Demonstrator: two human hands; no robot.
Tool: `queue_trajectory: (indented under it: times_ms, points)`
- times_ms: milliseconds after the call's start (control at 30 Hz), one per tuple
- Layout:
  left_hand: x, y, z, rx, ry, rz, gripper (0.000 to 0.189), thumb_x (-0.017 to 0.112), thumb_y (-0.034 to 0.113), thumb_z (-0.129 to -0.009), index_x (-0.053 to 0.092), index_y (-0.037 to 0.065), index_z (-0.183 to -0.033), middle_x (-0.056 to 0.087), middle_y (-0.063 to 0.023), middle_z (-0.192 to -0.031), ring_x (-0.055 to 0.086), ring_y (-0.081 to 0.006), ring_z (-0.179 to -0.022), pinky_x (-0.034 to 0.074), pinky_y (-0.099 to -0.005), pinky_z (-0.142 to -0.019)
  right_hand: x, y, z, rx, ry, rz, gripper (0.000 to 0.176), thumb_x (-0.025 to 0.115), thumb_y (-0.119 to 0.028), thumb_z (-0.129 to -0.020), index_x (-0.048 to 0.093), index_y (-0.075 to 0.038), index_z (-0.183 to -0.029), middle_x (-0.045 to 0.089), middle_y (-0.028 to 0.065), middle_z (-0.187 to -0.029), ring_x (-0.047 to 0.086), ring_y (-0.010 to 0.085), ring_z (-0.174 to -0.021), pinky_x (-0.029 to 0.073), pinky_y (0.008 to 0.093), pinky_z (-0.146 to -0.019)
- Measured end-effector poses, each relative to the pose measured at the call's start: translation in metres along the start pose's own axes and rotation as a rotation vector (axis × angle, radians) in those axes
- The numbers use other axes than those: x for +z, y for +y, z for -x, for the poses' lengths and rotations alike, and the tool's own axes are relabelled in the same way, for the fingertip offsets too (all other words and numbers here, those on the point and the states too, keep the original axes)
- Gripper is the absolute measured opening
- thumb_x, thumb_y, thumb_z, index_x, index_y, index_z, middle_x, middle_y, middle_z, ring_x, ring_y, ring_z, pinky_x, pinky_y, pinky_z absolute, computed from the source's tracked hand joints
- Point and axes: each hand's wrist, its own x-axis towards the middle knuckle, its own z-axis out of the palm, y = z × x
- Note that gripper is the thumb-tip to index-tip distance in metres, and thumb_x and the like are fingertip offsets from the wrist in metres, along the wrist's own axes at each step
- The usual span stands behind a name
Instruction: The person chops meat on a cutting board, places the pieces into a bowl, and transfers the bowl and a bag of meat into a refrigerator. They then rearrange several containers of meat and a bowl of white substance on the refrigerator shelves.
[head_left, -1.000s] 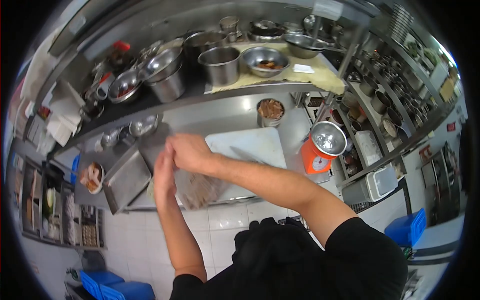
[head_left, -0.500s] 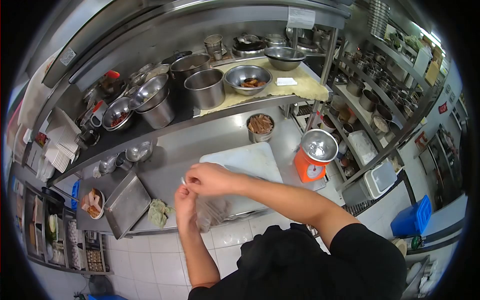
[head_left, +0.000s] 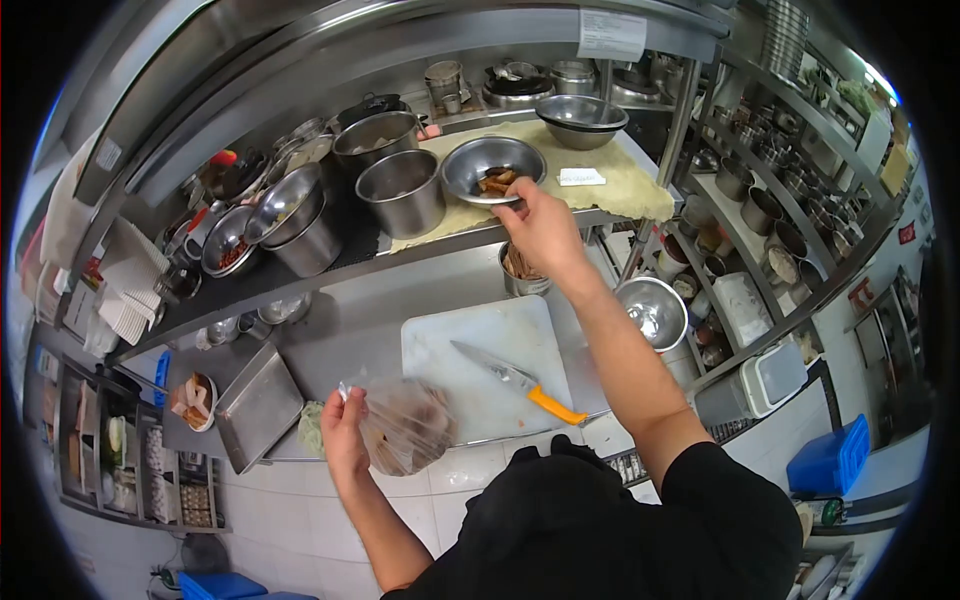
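Observation:
My left hand (head_left: 345,438) is closed around the gathered neck of a clear plastic bag (head_left: 408,425). Brownish pieces show through the bag, which hangs at the counter's front edge. Up at the shelf, my right hand (head_left: 545,236) pinches the near rim of a steel bowl (head_left: 462,178) with brown food pieces (head_left: 494,181) inside. Below, a knife with a yellow handle (head_left: 552,404) lies on the white cutting board (head_left: 480,330). Partly behind my right hand stands a steel pot (head_left: 524,285) of brown strips.
Steel pots (head_left: 400,195) and stacked bowls (head_left: 578,120) crowd the shelf (head_left: 640,185) above the counter. A steel tray (head_left: 258,405) and a green cloth (head_left: 311,428) lie left of the bag. Right of the board, my forearm partly covers a shiny bowl (head_left: 655,312).
My right hand has left the bag's neck and moved up to the bowl on the shelf. My left hand keeps the bag, slightly lower. The knife and board are now uncovered.

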Motion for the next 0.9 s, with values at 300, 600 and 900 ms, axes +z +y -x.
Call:
queue_trajectory:
  times_ms: [300, 600, 900]
  points:
    - [-0.006, -0.006, 0.003, -0.043, 0.082, 0.096, 0.012, 0.066, 0.015, -0.097, 0.064, 0.007, -0.088, 0.056, 0.0025, -0.077, 0.047, -0.0079, -0.075, 0.037, -0.0242, -0.073, -0.072, 0.005, 0.121, -0.098, -0.224, -0.324, 0.023, 0.077, -0.009, -0.085, 0.06, -0.004, -0.1, 0.063, 0.0037, -0.072, 0.058, 0.0088, -0.062, 0.047, 0.0266, -0.057]
    - [-0.007, 0.001, 0.012, 0.021, 0.188, 0.183, 0.011, 0.063, 0.018, -0.099, 0.061, 0.008, -0.095, 0.059, 0.0002, -0.088, 0.053, -0.0105, -0.086, 0.04, -0.0277, -0.084, 0.05, 0.133, 0.147, 0.329, -0.199, -0.215, 0.026, 0.074, -0.023, -0.091, 0.058, -0.006, -0.102, 0.064, 0.0096, -0.071, 0.062, 0.0183, -0.063, 0.049, 0.0354, -0.059]
    - [-0.04, 0.013, 0.065, 0.11, 0.254, 0.255, 0.015, 0.06, 0.021, -0.101, 0.058, 0.008, -0.093, 0.057, -0.0015, -0.083, 0.055, -0.0141, -0.082, 0.044, -0.0324, -0.087, 0.153, 0.268, 0.048, 0.293, 0.011, 0.08, 0.025, 0.062, -0.018, -0.09, 0.061, -0.008, -0.113, 0.07, 0.0229, -0.098, 0.067, 0.0423, -0.095, 0.053, 0.0521, -0.083]
